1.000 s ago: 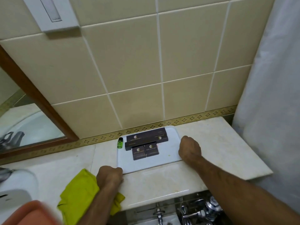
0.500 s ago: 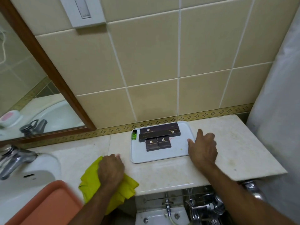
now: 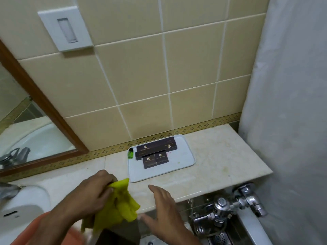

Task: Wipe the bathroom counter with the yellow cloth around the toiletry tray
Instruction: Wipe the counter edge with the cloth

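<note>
**Now off the marble: cloth lifted, tray let go**

Now the left hand (image 3: 92, 197) has its fingers (image 3: 104, 177) curled tight round a bunched, crumpled yellow cloth (image 3: 116, 204), which hangs from the grip above the front edge of the counter instead of lying flat on it. Half a second ago that same hand pressed the cloth down on the stone; it has since come up and back toward the body. The right hand (image 3: 162, 207) is spread wide and holds nothing, its fingertips (image 3: 151, 187) hovering just over the front lip of the pale cream marble counter (image 3: 226, 160). A second ago it rested at the tray's right edge; now it is well clear of it.

Just beyond the left fingertips sits the near left corner of the white rectangular plastic toiletry tray (image 3: 184, 162), against the tiled wall, carrying dark brown boxed toiletries (image 3: 155, 152) and a small green bottle (image 3: 130, 153) at its far left. Farther left of the cloth are the white basin (image 3: 23, 202) and an orange tub (image 3: 51, 228); right of the open hand, below the counter, chrome pipework (image 3: 230, 207).

My reading is that one pass has ended and the cloth is being regathered, perhaps passed to the free hand. The counter to the right of the tray looks not yet wiped from here, though I cannot tell for sure.
</note>
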The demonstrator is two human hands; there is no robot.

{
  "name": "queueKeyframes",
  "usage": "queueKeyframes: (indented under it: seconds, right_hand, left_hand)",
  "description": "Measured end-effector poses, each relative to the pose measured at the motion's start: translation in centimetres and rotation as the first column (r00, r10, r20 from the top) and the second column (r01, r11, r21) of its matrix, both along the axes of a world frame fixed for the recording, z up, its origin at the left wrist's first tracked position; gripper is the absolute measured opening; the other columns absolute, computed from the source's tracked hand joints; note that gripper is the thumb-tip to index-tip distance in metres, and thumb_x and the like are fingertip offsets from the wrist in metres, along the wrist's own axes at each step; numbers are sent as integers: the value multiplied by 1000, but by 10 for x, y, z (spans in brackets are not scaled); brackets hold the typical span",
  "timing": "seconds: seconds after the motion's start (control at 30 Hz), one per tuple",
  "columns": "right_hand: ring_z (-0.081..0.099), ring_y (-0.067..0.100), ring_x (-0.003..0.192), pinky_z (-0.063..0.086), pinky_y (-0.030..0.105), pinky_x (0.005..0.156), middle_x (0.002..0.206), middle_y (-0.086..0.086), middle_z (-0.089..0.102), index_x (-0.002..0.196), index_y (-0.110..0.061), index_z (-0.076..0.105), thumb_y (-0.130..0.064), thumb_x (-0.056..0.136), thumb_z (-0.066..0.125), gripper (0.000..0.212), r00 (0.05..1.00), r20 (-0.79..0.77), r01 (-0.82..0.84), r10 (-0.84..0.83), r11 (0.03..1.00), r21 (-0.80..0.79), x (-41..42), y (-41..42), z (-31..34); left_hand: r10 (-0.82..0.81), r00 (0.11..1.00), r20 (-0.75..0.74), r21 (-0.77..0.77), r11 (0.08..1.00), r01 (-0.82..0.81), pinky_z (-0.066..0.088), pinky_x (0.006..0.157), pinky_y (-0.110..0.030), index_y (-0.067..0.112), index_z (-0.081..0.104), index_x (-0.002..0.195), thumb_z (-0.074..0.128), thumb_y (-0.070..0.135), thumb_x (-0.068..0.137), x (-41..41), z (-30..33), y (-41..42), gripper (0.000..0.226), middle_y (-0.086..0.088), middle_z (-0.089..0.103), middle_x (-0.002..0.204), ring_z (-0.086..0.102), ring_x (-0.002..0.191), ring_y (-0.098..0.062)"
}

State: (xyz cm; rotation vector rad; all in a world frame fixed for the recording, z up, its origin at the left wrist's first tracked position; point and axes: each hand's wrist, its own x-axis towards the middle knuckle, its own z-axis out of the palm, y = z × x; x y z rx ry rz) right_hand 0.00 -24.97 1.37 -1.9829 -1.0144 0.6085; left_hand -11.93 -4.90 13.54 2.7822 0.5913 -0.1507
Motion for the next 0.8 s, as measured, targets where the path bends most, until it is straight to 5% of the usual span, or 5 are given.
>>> queueKeyframes:
  seconds: [0.1,0.2,0.37,0.6,0.8]
  right_hand:
    - [38,7,132,38,41,112,147,-23,37,144,-46,31,-62,59,79,99,920,-392,-7,25,999,46,17,-12,18]
    - [67,25,108,54,50,96,121,14,71,119,-17,64,-31,69,85,56,745,-665,152,52,958,245,39,-43,19]
    - [74,29,91,61,45,80,98,16,78,105,-4,68,-14,77,81,32,636,-756,472,-157,854,219,90,-108,12]
    - [63,32,102,53,39,86,111,12,68,113,-12,62,-22,88,68,28,766,-50,636,-641,767,-83,185,-122,-11]
    - [26,39,144,17,56,117,155,18,36,139,-14,47,-43,93,49,54,747,617,486,-248,836,-254,230,-84,-33]
  left_hand:
    - [-145,984,104,-6,989,147,46,77,-23,40,55,99,48,36,93,31,39,-44,11,22,51,95,53,89,2]
    - [-256,950,179,-8,965,262,43,79,-22,36,55,103,51,30,96,80,56,-71,10,20,50,98,51,92,3]
    - [-299,942,154,-17,952,305,40,81,-30,24,59,107,51,23,97,185,25,-95,13,4,58,107,53,99,-14]
    - [-134,974,181,-28,990,141,42,98,-37,11,60,126,49,23,98,312,-71,-116,32,-13,61,126,54,117,-30]
    - [-65,997,52,226,973,51,13,122,-46,2,26,150,20,47,100,254,-154,-94,68,-19,22,159,15,149,-33]
